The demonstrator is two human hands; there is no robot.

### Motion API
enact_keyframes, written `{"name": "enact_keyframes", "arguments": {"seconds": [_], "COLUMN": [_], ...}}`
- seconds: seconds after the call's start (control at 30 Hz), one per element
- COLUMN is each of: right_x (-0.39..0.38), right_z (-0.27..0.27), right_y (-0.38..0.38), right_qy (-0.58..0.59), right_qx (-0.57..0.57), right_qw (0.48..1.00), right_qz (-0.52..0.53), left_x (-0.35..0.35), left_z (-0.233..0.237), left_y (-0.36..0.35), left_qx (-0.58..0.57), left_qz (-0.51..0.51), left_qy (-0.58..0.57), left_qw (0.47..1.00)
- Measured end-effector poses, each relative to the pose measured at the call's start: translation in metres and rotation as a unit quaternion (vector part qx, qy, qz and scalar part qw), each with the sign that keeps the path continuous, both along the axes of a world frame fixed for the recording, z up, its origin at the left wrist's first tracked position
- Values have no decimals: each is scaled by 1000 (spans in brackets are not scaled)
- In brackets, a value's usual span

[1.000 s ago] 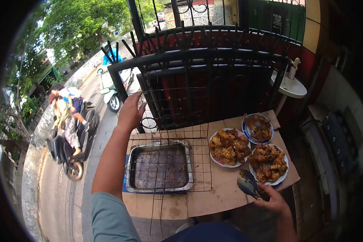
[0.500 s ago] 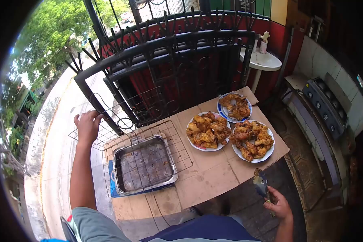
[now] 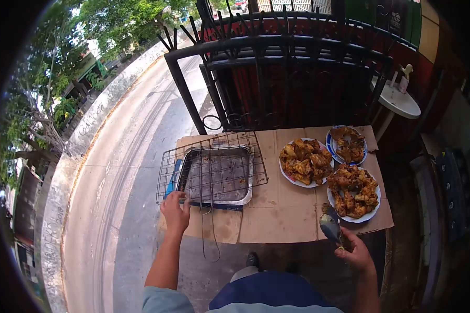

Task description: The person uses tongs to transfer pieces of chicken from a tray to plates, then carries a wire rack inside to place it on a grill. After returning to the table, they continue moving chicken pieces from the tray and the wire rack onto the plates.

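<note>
A wire grill rack (image 3: 212, 169) with long looped handles lies across a rectangular metal tray (image 3: 240, 201), which has dark residue inside. Its handles (image 3: 204, 237) hang over the table's front edge. My left hand (image 3: 176, 213) is at the rack's near left corner, thumb and fingers apart with nothing visible between them. In my right hand (image 3: 356, 252) are metal tongs (image 3: 330, 228), with brownish tips pointing away from me over the front edge. Beyond them, a white plate (image 3: 368, 219) holds browned chicken pieces (image 3: 354, 192).
Two more plates of chicken, one white (image 3: 296, 180) and one blue-rimmed (image 3: 365, 152), stand at the back right. Cardboard (image 3: 277, 219) covers the table. Behind it rises a black metal gate (image 3: 287, 44); a sink (image 3: 400, 101) is at the right, a road (image 3: 115, 151) at the left.
The raised half of the grill rack has come down flat over the tray. My left hand has moved from its far left side to the near corner. My right hand still holds the tongs.
</note>
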State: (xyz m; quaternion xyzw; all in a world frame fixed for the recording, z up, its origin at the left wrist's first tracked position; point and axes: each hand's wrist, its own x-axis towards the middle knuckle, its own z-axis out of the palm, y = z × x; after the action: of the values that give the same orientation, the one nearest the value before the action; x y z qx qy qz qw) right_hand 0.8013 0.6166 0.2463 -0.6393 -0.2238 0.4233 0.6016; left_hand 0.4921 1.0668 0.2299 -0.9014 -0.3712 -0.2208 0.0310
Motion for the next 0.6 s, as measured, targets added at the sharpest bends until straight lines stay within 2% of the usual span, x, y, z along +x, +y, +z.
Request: {"name": "enact_keyframes", "arguments": {"seconds": [0.03, 0.07, 0.13, 0.17, 0.2, 0.23, 0.27, 0.3, 0.33, 0.37, 0.47, 0.53, 0.6], "right_x": [-1, -2, -4, -6, -7, -9, -11, -14, -19, -25, -40, -44, -49], "right_z": [0, -2, -8, -12, -23, -38, -46, -34, -25, -18, -23, -38, -56], "right_y": [2, 4, 7, 10, 12, 14, 15, 22, 30, 38, 64, 82, 105], "right_qy": [4, 6, 11, 12, 11, -74, -158, -272, -271, -271, -287, -446, -485], "right_qx": [8, 6, -18, -33, -35, -66, -95, -131, -133, -170, -215, -203, -214], "right_qw": [1000, 1000, 1000, 999, 999, 995, 983, 952, 952, 947, 934, 872, 848], "right_qz": [5, 7, 13, 22, 21, 21, 19, 43, 37, 38, 11, 7, -8], "left_x": [0, -1, 4, 8, 15, 20, 22, 24, 26, 28, 25, 23, 25], "left_z": [-14, -28, -45, -52, -51, -38, -40, -45, -46, -48, -58, -58, -48], "left_y": [-10, -17, -26, -26, -25, -28, -27, -26, -26, -26, -22, -22, -26], "left_qx": [-83, -164, -199, -373, -534, -616, -616, -686, -749, -773, -788, -793, -761], "left_qz": [87, 171, 210, 238, 257, 219, 215, 184, 150, 132, 71, 58, 70], "left_qy": [-130, -255, -248, -248, -240, -208, -208, -248, -284, -324, -336, -347, -361], "left_qw": [984, 938, 925, 862, 769, 728, 729, 659, 580, 529, 512, 496, 534]}}
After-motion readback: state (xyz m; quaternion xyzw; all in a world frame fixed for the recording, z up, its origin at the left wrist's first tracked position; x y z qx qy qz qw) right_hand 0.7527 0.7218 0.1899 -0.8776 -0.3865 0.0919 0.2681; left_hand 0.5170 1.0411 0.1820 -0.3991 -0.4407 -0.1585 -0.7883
